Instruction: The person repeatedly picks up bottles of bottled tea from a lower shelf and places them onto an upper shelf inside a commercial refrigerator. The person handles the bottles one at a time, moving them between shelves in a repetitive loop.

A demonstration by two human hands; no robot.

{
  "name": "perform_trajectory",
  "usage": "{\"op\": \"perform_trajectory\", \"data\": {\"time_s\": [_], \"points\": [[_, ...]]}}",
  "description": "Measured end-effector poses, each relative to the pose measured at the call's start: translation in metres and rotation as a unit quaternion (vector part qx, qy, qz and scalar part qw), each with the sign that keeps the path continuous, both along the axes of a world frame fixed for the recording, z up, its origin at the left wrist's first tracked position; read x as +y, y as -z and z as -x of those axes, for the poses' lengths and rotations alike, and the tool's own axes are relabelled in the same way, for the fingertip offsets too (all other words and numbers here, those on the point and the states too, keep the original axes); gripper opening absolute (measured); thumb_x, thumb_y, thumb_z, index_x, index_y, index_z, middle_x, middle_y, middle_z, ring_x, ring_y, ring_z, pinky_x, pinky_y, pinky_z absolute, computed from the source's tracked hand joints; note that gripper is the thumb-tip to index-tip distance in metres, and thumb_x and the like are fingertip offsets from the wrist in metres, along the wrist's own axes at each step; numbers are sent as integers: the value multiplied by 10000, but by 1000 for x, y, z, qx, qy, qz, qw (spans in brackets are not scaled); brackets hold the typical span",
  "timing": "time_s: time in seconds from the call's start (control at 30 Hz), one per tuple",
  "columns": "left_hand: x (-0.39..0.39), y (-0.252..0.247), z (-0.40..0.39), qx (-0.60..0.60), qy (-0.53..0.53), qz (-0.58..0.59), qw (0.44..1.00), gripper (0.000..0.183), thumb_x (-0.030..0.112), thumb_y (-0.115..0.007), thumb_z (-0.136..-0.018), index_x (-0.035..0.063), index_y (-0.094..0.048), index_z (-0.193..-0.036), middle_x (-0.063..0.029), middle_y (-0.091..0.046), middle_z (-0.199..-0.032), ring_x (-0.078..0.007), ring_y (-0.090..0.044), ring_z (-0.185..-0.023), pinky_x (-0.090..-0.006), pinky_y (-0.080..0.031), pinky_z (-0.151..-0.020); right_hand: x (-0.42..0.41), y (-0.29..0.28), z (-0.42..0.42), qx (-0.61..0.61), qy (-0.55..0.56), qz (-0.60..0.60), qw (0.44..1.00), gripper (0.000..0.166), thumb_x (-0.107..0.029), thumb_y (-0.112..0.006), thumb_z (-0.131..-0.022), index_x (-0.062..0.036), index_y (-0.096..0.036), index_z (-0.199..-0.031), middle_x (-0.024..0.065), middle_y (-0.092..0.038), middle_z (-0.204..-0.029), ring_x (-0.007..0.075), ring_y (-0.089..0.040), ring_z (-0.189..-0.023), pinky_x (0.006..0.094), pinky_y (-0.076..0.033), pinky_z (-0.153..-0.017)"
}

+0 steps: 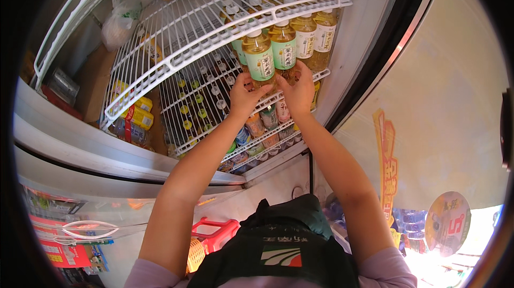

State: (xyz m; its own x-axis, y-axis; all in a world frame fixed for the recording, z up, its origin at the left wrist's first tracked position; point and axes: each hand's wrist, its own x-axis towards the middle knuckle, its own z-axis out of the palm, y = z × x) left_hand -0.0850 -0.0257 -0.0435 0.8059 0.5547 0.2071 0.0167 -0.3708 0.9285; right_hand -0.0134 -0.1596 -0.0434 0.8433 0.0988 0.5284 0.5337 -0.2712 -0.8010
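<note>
My left hand (pixel 247 97) grips the lower part of a green-labelled plastic bottle of yellow tea drink (pixel 259 59) at the front of a wire shelf in an upright cooler. Close beside it, my right hand (pixel 300 89) curls around the base of a second green-labelled bottle (pixel 284 47). Its thumb lies between the two bottles. Both bottles stand upright with white caps, and my fingers partly hide their bases. White-labelled tea bottles (pixel 305 41) stand to the right, and more green-labelled ones are behind.
A white wire shelf (pixel 186 60) juts out above and left of my hands. Dark-bottled drinks with coloured caps (pixel 198 99) stand lower left; several more rows (pixel 255 125) fill shelves below. At right is the cooler door (pixel 421 87). A red plastic stool (pixel 219 234) stands below.
</note>
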Motion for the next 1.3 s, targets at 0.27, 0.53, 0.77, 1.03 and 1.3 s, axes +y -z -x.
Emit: {"op": "perform_trajectory", "data": {"time_s": [0.27, 0.53, 0.77, 1.03, 1.3], "points": [[-1, 7, 0, -15, -16, -5, 1000, 585, 315, -853, -644, 12, -522, -1018, -95, -629, -949, -182, -618, -844, -305, -509, -728, -2, -13, -9, -16, 29, 74, 997, 551, -196, -797, -661, -51, -527, -1119, 115, -569, -1029, 306, -585, -935, 377, -496, -756], [-6, 4, 0, 10, -25, -62, 998, 530, 238, -819, -704, 7, -469, -1027, -95, -595, -963, -184, -599, -858, -317, -509, -737, -4, -8, -14, 7, 6, 58, 998, 558, -191, -803, -653, -45, -529, -1116, 118, -578, -1060, 298, -592, -940, 366, -495, -769], [-1, 9, 6, 7, 1, -11, 1000, 656, 211, -845, -655, -9, -434, -1116, -143, -580, -1082, -209, -584, -988, -334, -491, -833, -4, -4, 17, -3, -2, -53, 999, 567, -83, -772, -682, -20, -491, -1172, 122, -561, -1047, 267, -574, -940, 349, -471, -789], [-33, -30, 57, -94, -40, -72, 992, 562, 109, -799, -688, 39, -414, -1092, -78, -510, -936, -183, -525, -834, -312, -467, -753, -5, -35, 63, 12, -94, -208, 974, 492, 7, -697, -759, -19, -474, -1196, 113, -559, -1097, 201, -569, -954, 292, -494, -726], [-54, -219, 97, -327, 126, -63, 935, 399, 12, -685, -800, 75, -399, -1072, -26, -475, -984, -120, -510, -947, -270, -442, -819, -6, -179, 80, -127, -213, -342, 907, 459, 68, -654, -769, -8, -459, -1178, 105, -526, -1083, 175, -557, -980, 276, -521, -753]]}}
